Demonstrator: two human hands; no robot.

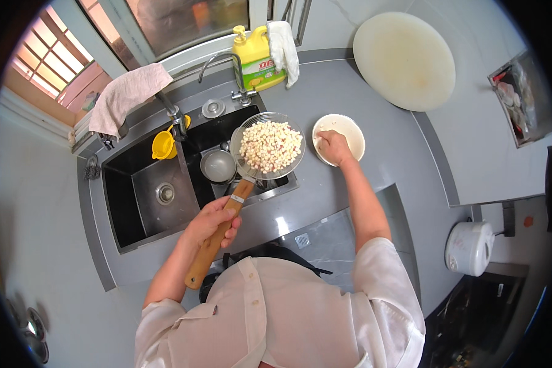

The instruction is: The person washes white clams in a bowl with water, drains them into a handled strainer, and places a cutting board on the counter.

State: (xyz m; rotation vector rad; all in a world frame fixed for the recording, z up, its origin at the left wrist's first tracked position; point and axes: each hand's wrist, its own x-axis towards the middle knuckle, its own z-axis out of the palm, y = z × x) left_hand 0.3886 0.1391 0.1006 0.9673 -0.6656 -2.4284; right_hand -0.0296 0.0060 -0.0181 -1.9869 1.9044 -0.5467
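My left hand (216, 223) grips the wooden handle (221, 234) of a round strainer (302, 158). Pale kernels, with some reddish ones among them, fill the strainer (271, 146), which is held over the right part of the sink and its edge. My right hand (333, 146) reaches into a white bowl (359, 138) on the grey counter, its fingers down at the inner left side. A few small bits cling inside the bowl. Whether the fingers hold anything cannot be seen.
Metal bowls (218, 166) sit in the black double sink (142, 202), with a yellow strainer cup (164, 145) by the divider. Behind are two taps, a pink cloth (131, 94) and a yellow detergent jug (255, 60) with a white glove. A round cutting board (405, 61) leans at the back right.
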